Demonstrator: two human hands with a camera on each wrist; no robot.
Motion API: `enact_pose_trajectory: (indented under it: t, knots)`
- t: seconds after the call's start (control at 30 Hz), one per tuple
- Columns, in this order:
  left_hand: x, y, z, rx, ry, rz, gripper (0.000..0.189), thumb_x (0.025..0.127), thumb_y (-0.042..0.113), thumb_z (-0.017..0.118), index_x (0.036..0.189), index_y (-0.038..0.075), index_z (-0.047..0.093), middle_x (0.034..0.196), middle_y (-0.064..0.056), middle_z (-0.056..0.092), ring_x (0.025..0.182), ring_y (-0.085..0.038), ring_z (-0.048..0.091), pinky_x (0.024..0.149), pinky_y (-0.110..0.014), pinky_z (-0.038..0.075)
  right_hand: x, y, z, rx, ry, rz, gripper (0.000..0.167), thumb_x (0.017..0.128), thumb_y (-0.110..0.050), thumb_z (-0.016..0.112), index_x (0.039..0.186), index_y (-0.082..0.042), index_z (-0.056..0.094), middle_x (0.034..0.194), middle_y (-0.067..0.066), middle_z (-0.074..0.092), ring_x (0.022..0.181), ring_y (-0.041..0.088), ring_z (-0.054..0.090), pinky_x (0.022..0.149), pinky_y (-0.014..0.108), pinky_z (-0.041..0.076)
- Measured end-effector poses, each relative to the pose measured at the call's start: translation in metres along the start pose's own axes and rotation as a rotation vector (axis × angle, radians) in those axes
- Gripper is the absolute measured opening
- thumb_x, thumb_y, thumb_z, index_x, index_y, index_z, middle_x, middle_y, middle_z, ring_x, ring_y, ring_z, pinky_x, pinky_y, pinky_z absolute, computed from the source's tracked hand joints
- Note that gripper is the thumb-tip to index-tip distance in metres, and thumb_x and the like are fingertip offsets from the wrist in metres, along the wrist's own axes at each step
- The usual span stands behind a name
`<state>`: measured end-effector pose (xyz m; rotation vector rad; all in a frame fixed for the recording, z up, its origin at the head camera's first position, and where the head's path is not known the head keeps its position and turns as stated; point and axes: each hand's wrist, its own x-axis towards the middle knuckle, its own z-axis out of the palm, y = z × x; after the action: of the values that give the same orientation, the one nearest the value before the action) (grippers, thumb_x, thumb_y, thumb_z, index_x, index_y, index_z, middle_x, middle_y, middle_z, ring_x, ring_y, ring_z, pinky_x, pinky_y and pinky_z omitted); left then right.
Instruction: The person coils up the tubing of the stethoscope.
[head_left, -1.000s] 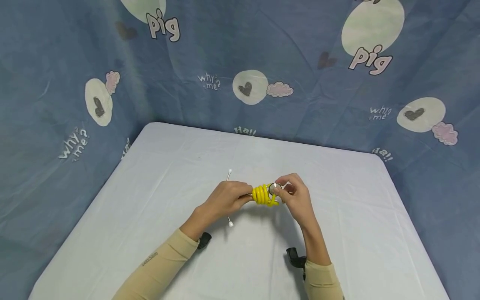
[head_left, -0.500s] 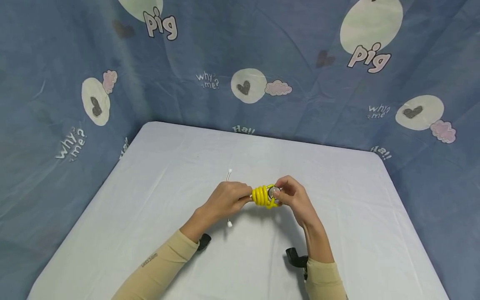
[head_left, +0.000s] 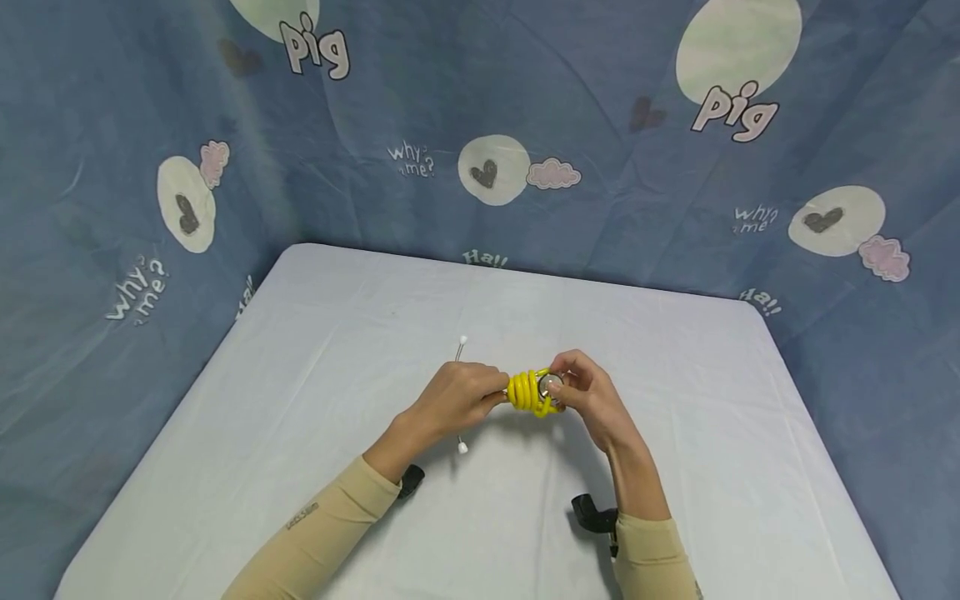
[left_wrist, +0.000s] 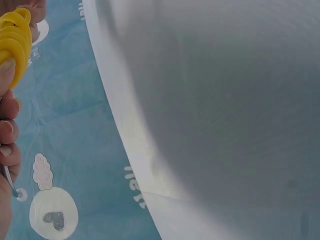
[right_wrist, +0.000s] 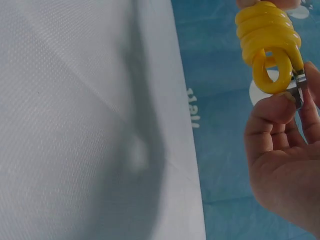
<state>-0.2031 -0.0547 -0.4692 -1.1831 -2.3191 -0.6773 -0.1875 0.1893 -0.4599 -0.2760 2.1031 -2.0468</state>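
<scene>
A stethoscope with yellow tubing (head_left: 522,392) is held above the white table, the tubing wound in tight coils. My left hand (head_left: 456,395) grips its metal ear tubes just left of the coils. White ear tips (head_left: 462,447) stick out on both sides of that hand, and one ear tip (left_wrist: 22,194) shows in the left wrist view. At the coils' right end, my right hand (head_left: 600,404) pinches the round metal chestpiece (head_left: 551,383) between thumb and fingers. In the right wrist view a loop of tubing (right_wrist: 272,75) hangs out of the coils beside the chestpiece (right_wrist: 299,95).
The table (head_left: 375,308) is covered with a white cloth. Blue printed curtain (head_left: 630,217) hangs behind it and along the sides. A black wrist mount (head_left: 592,514) sits at the right forearm, another wrist mount (head_left: 411,482) at the left.
The right hand and the chestpiece have dipped slightly and turned a little against the coils. The left hand keeps its grip, almost still. The head view has shifted slightly.
</scene>
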Motion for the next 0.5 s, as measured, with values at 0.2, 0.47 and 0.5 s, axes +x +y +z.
enact_pose_trajectory:
  t: [0.2,0.47,0.5]
  knots:
    - [0.0010,0.0003,0.0005,-0.002,0.013,0.013,0.019,0.086,0.023,0.078,0.077,0.018,0.062,0.063,0.010,0.055,0.056,-0.002,0.038,0.054,-0.016,0.035,0.0035,0.0012,0.0013,0.046,-0.009,0.048,0.023,0.090,-0.001,0.062,0.109,0.000,0.050,0.100,0.006,0.053,0.073,0.012,0.053,0.061,0.027,0.044]
    - [0.0023,-0.0020,-0.0041,0.031,0.012,0.016,0.018,0.086,0.023,0.078,0.077,0.019,0.062,0.064,0.010,0.056,0.056,-0.002,0.040,0.054,-0.017,0.036,0.0015,-0.0011,0.0008,0.017,0.013,0.056,0.028,0.092,-0.006,0.062,0.117,0.001,0.050,0.102,0.008,0.054,0.079,0.014,0.053,0.066,0.025,0.046]
    - [0.0023,-0.0022,-0.0049,0.036,0.012,0.016,0.018,0.086,0.023,0.078,0.077,0.019,0.062,0.064,0.010,0.056,0.056,-0.002,0.040,0.054,-0.017,0.037,0.0013,-0.0014,0.0009,0.014,0.020,0.053,0.029,0.093,-0.006,0.062,0.118,0.001,0.050,0.102,0.007,0.054,0.080,0.014,0.053,0.066,0.025,0.047]
